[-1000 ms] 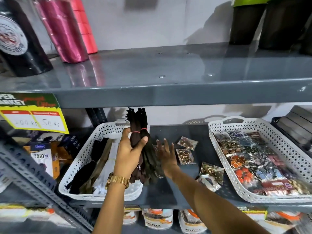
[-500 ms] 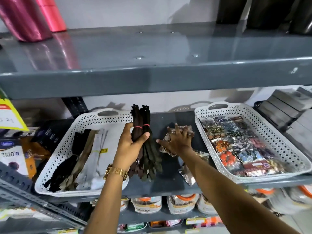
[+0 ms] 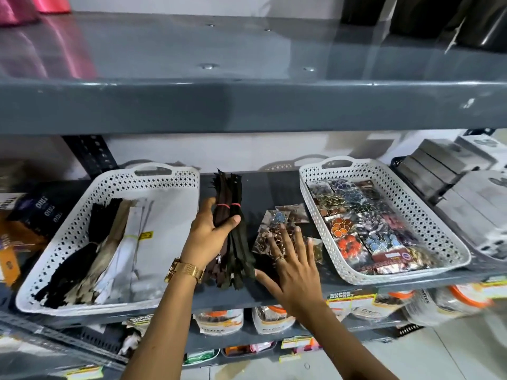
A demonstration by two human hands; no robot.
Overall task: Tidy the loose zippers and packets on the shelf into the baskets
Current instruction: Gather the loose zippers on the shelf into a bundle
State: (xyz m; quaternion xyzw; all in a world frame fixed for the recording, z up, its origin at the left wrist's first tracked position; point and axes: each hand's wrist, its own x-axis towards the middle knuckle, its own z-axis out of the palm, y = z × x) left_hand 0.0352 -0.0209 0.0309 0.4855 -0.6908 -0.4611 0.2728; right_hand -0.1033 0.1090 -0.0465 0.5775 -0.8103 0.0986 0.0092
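A: What sits farthest left on the grey shelf [image 3: 274, 187]?

B: A white perforated basket [image 3: 115, 187], its handle at the back. Inside, along its left half, lie black, tan and white zippers [image 3: 90, 259], lengthwise; the right half of its floor is bare.

A: And just right of that basket?

B: The left hand [image 3: 208, 237], a gold watch [image 3: 185, 270] on its wrist. Its fingers [image 3: 205, 209] and thumb are clamped round a bundle of dark zippers [image 3: 230, 231], tied with two red bands near the top. The bundle stands tilted over the bare shelf between the two baskets, its upper end pointing back, its lower ends hanging beside the wrist.

A: The right hand?

B: The right hand [image 3: 293, 264] lies palm down, fingers spread apart, over the loose packets [image 3: 277, 226] in the gap. Its fingertips overlap a clear packet of gold-coloured pieces; whether they press it or only hover, I cannot tell. A ring shows on one finger. More packets lie behind and to the right of it, on the shelf.

A: Farther right?

B: A second white basket [image 3: 428, 220], filled with packets of coloured buttons [image 3: 365, 226], orange, blue and purple among them. Beyond it, grey boxes [image 3: 444, 165] are stacked at the shelf's right end.
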